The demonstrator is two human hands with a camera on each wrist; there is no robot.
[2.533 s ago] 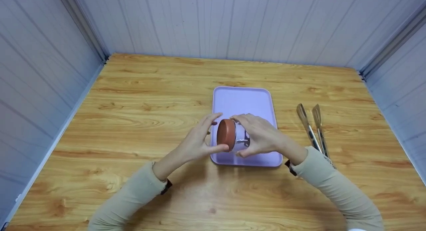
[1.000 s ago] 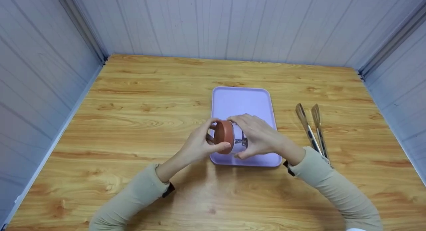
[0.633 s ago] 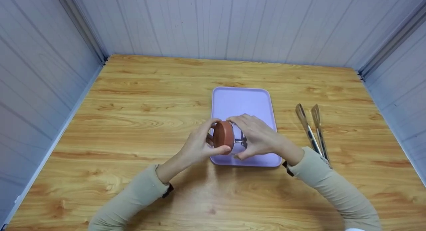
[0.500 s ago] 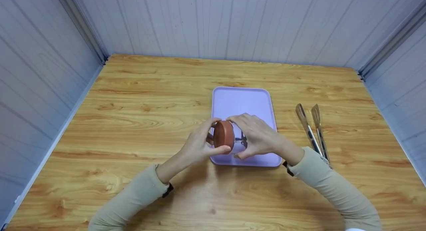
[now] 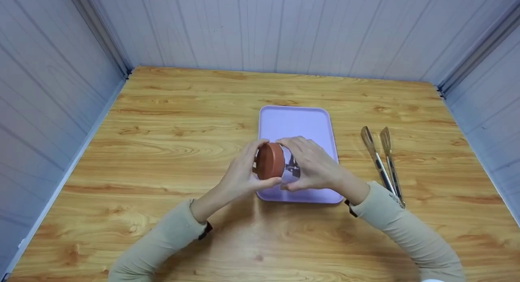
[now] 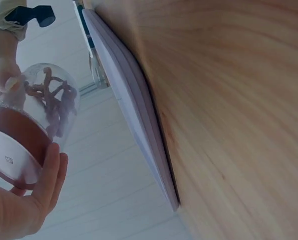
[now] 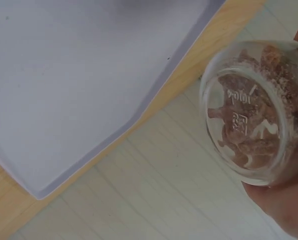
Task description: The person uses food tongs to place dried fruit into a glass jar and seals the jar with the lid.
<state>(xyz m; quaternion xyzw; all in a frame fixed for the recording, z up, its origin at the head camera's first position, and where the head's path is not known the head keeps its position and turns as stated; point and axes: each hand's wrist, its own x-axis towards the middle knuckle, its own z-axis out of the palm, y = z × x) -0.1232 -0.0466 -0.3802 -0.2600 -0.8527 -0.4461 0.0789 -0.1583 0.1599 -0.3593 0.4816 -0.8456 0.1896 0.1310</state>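
In the head view a clear glass jar [image 5: 291, 168] with a reddish-brown lid [image 5: 273, 161] is held sideways above the near part of a lilac tray [image 5: 296, 123]. My left hand [image 5: 242, 172] grips the lid around its edge, thumb below and fingers above. My right hand [image 5: 315, 166] wraps the glass body. The left wrist view shows the lid [image 6: 24, 137] seated against the jar's mouth. Seen from its base in the right wrist view, the jar [image 7: 246, 122] contains brown, twisted pieces with whitish powder. Parts of both hands' fingers are hidden behind the jar.
Metal tongs [image 5: 381, 168] with dark grip strips lie spread on the wooden table [image 5: 183, 152], right of the tray, near the right sleeve. White panel walls [image 5: 260, 30] stand at the back and both sides.
From holding its fingers partly off the lid, my left hand has come to grip its edge. The jar has shifted slightly left and, lately, a little up in the view.
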